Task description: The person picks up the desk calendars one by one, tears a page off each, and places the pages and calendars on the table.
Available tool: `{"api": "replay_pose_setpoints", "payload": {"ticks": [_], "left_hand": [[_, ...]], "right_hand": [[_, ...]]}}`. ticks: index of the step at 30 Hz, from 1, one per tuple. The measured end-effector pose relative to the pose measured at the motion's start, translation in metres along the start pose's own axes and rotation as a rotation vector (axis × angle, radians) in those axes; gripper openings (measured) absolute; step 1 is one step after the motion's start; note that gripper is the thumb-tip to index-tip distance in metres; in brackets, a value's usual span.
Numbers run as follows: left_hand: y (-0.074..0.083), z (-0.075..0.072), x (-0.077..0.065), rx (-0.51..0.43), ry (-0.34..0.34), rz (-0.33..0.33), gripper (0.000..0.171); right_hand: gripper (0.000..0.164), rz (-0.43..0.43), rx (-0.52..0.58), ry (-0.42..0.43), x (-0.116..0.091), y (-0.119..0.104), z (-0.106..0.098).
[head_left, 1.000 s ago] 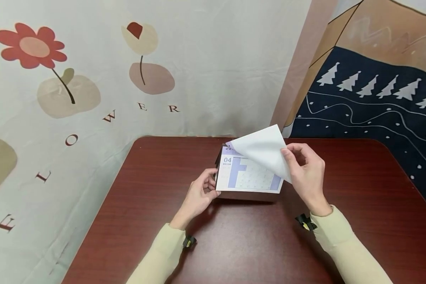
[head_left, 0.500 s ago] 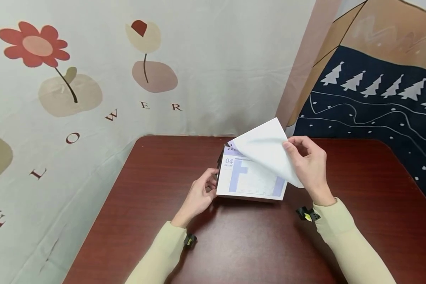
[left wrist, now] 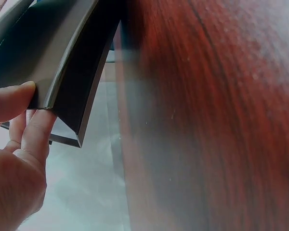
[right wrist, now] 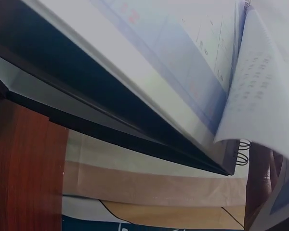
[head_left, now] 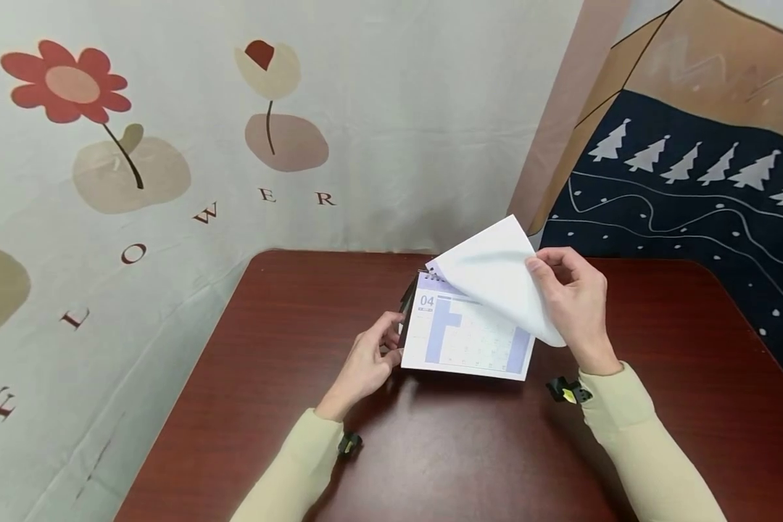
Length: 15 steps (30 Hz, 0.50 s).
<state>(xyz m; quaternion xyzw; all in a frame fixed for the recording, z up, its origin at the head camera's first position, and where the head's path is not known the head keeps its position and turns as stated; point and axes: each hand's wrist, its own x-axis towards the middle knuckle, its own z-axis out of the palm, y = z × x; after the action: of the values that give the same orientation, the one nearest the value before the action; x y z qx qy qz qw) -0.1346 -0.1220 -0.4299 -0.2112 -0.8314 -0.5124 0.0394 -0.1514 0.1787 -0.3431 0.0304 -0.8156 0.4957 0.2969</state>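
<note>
A desk calendar [head_left: 470,333] with a spiral binding [head_left: 433,274] along its top stands on the table in the head view, its "04" page showing. My left hand [head_left: 364,362] grips the calendar's left edge. In the left wrist view, the thumb [left wrist: 12,102] lies on the dark stand [left wrist: 72,86] and the fingers sit under its edge. My right hand [head_left: 576,301] pinches the right side of a lifted white page [head_left: 489,264], which curls diagonally across the page below. The right wrist view shows that page [right wrist: 265,96] bending near the wire rings [right wrist: 242,154].
The dark red wooden table [head_left: 287,312] extends around both arms. Behind it hangs a pale cloth [head_left: 391,130] printed with flowers and letters. A navy cloth [head_left: 685,188] with white trees hangs at the right. Small black cameras [head_left: 569,391] sit on the wrists.
The calendar's front has tilted up, so its lower edge sits lower in the head view and hides the brown base. My right hand has shifted slightly up and right with the page.
</note>
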Motion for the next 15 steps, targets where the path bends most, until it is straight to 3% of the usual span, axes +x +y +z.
{"api": "replay_pose_setpoints", "payload": {"ticks": [8, 15], "left_hand": [[0.005, 0.001, 0.007, 0.021, -0.018, 0.011, 0.050], [0.004, 0.000, 0.011, 0.027, -0.024, 0.009, 0.049]], "right_hand": [[0.017, 0.023, 0.024, 0.028, 0.008, 0.013, -0.004], [0.018, 0.038, 0.028, 0.031, 0.012, -0.009, -0.007]]}}
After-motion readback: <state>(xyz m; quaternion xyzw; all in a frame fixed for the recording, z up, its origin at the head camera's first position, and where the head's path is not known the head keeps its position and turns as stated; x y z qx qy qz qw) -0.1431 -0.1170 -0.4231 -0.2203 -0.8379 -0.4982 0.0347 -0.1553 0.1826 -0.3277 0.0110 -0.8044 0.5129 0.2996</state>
